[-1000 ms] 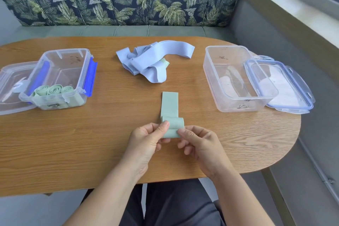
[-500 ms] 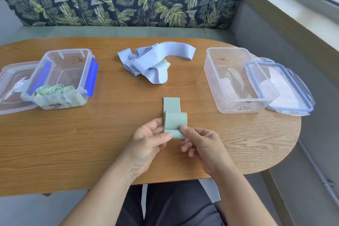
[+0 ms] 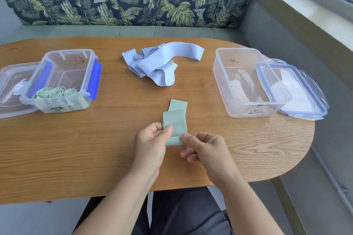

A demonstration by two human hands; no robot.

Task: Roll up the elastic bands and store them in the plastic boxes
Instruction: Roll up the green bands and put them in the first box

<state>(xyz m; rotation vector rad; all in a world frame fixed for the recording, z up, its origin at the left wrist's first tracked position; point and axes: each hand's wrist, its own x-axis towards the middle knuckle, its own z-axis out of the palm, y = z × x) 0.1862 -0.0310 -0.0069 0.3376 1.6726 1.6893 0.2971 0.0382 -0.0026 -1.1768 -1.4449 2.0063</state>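
Since last frame, tail of green band [image 3: 175, 127] shorter, roll fatter at 6 o'clock on table [image 3: 76, 149].
Left hand [image 3: 150, 143] and right hand [image 3: 205, 149] pinch it; three rolls in left box [image 3: 63, 80], blue bands [image 3: 162, 63] at 12 unrolled, right box [image 3: 246, 82] empty.

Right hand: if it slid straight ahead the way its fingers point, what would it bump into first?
The right hand points up-left at the green band it already pinches; just beyond lies the left hand. Farther on is likely the blue band pile, though depth is unclear.
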